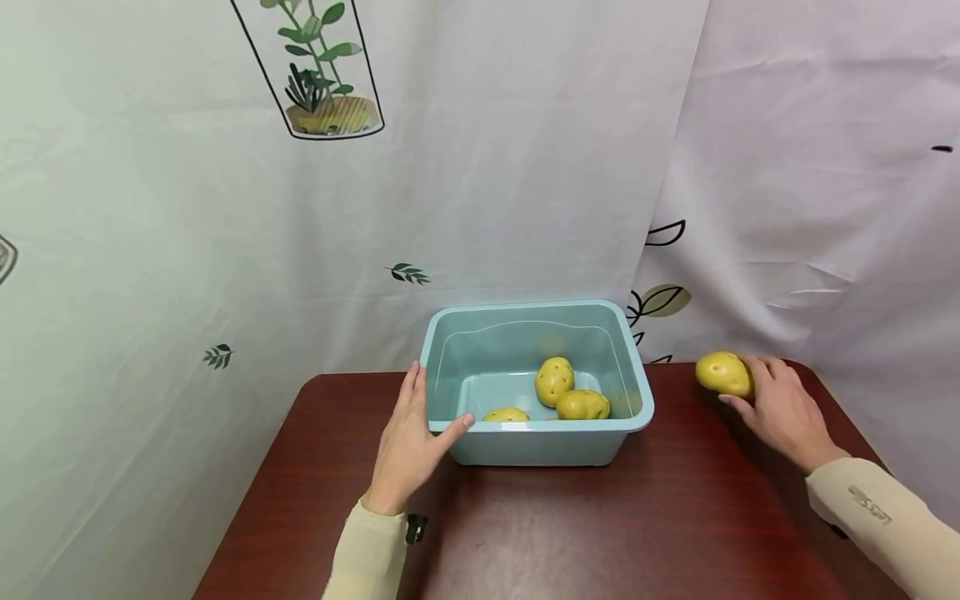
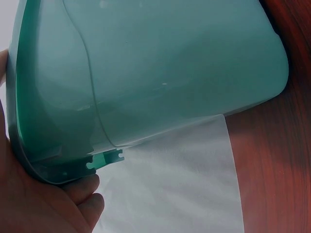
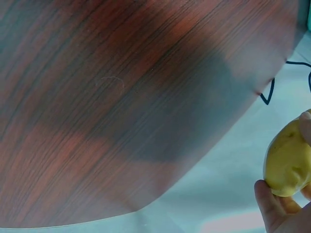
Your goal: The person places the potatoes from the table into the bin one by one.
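Observation:
A light blue plastic basin (image 1: 540,446) stands at the back of the table, with several yellow potatoes, such as one potato (image 1: 554,381), inside. My left hand (image 1: 408,446) rests on its near left corner: the thumb lies across the front rim and the straight fingers run along the left side. In the left wrist view, fingertips (image 2: 90,201) show beyond the rim of the basin (image 2: 160,73). To the right of the basin, my right hand (image 1: 783,408) holds another potato (image 1: 722,373) between thumb and fingers. That potato (image 3: 286,162) appears off the table in the right wrist view.
The dark red wooden table (image 1: 570,533) ends at the back against a pale hanging cloth (image 1: 525,167) printed with plants. Part of the basin's floor is hidden behind its front wall. A small black clip (image 1: 416,527) sits at the left wrist.

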`<state>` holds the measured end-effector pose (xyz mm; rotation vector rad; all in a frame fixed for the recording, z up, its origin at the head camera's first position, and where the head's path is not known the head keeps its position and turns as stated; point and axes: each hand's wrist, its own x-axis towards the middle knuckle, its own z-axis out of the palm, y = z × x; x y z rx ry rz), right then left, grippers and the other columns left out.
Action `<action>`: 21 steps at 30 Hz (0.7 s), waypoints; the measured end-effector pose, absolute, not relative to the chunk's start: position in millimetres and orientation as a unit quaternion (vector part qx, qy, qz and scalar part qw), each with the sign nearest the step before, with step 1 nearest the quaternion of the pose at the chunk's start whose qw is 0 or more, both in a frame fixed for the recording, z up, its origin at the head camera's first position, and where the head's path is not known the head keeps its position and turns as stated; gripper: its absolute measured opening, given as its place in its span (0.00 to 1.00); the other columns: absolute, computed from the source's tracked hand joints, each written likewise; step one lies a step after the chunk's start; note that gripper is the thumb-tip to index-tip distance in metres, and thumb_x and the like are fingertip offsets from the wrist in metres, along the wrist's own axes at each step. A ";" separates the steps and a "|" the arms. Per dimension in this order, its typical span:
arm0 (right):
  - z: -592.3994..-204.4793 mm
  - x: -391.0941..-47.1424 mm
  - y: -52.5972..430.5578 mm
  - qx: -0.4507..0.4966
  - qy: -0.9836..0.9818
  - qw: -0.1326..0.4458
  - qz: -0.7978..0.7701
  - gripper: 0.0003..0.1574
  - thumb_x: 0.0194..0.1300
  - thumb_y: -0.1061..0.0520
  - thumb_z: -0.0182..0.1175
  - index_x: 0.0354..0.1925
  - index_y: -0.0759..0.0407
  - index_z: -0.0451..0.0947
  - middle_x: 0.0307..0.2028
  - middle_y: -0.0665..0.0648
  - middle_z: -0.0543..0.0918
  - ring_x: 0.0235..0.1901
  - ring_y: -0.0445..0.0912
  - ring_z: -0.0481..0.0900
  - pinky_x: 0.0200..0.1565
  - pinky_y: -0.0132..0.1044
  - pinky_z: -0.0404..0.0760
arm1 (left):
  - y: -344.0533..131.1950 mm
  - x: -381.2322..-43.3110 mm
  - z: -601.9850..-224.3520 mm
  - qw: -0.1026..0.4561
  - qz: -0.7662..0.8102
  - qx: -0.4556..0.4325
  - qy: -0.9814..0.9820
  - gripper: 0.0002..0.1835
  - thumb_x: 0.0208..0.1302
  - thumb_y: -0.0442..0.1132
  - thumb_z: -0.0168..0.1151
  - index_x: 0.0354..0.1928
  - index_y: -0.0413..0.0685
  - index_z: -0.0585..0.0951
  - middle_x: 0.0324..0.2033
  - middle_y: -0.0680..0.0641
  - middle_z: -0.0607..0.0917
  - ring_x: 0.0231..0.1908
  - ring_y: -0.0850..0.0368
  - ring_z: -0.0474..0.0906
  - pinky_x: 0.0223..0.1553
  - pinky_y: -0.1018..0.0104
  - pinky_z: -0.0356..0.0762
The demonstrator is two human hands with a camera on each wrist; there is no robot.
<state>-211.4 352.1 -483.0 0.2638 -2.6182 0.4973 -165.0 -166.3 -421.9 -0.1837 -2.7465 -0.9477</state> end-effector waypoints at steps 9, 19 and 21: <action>-480.9 -207.2 353.1 0.102 -0.948 0.242 0.181 0.47 0.49 0.61 0.77 0.63 0.69 0.66 0.53 0.75 0.71 0.49 0.72 0.68 0.44 0.68 0.69 | -166.7 -166.0 -422.2 0.116 -0.321 -0.064 -0.938 0.59 0.59 0.75 0.58 0.80 0.43 0.50 0.79 0.52 0.46 0.75 0.50 0.56 0.61 0.43 0.71; -476.7 -202.9 351.7 0.110 -0.946 0.248 0.179 0.46 0.49 0.61 0.78 0.62 0.70 0.67 0.52 0.74 0.71 0.49 0.71 0.68 0.45 0.67 0.69 | -166.3 -166.2 -422.3 0.122 -0.319 -0.072 -0.937 0.60 0.59 0.74 0.59 0.79 0.41 0.51 0.79 0.47 0.48 0.74 0.48 0.57 0.61 0.43 0.71; -475.4 -202.2 350.8 0.115 -0.945 0.250 0.177 0.46 0.48 0.61 0.78 0.62 0.70 0.67 0.51 0.74 0.72 0.48 0.70 0.68 0.43 0.67 0.69 | -166.2 -166.2 -421.9 0.122 -0.319 -0.071 -0.937 0.60 0.59 0.74 0.59 0.79 0.41 0.51 0.79 0.48 0.48 0.74 0.49 0.57 0.60 0.43 0.71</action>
